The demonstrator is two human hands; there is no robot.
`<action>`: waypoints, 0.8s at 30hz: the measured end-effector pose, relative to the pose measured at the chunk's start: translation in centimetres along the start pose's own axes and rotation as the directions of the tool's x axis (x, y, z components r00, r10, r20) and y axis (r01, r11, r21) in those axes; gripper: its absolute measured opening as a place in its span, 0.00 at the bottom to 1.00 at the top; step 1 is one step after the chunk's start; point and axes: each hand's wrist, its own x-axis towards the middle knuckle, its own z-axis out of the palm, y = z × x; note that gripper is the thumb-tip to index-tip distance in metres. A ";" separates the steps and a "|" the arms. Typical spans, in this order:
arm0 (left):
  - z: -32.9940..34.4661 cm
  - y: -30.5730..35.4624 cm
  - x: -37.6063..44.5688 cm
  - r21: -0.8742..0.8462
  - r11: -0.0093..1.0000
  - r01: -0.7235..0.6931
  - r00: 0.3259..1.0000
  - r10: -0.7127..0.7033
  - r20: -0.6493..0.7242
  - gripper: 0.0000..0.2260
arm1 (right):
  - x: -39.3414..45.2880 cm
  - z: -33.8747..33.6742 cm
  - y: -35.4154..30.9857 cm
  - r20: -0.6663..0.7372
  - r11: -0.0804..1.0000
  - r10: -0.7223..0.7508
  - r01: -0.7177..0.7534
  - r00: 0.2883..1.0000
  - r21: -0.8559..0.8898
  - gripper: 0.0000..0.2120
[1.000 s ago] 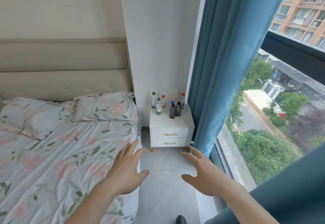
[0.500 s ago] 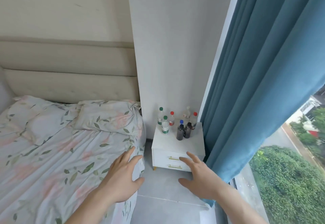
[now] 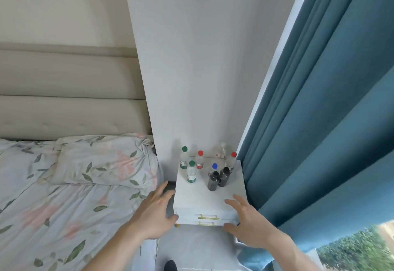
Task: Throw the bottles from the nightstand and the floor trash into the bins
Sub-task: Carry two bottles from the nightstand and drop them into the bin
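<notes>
From the head view, you are reaching both hands toward the nightstand (image 3: 210, 194), and neither is holding anything. Your left hand (image 3: 152, 213) is hovering by its front left corner with the fingers (image 3: 165, 194) straight and spread apart; your right hand (image 3: 248, 226) is hanging over its front right corner, fingers (image 3: 234, 201) likewise apart and relaxed.

The bottles (image 3: 207, 169) are standing upright in a tight cluster toward the back edge of the nightstand top, against the wall (image 3: 202, 79). The two dark bottles (image 3: 217, 180) are nearest you, just right of centre, touching or nearly so. A green-capped bottle (image 3: 191, 172) is standing to their left, with another green cap, two red caps, a blue cap and a clear bottle behind. All of them are lying well beyond your fingertips, with bare top between.

The risk, as I judge it, is crowding: reaching past the front row for a back bottle is likely to tip the dark pair, and one falling could topple its neighbours or roll off the edge into the gap beside the bed (image 3: 64, 196) or behind the curtain (image 3: 319, 121). Taking the front bottles first is looking safer. No bins or floor trash are showing here.
</notes>
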 end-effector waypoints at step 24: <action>2.1 -2.1 29.5 0.179 0.981 0.078 0.917 -0.142 0.374 0.36 | 29.0 -2.9 5.3 0.287 0.975 0.215 -0.189 0.934 -0.117 0.38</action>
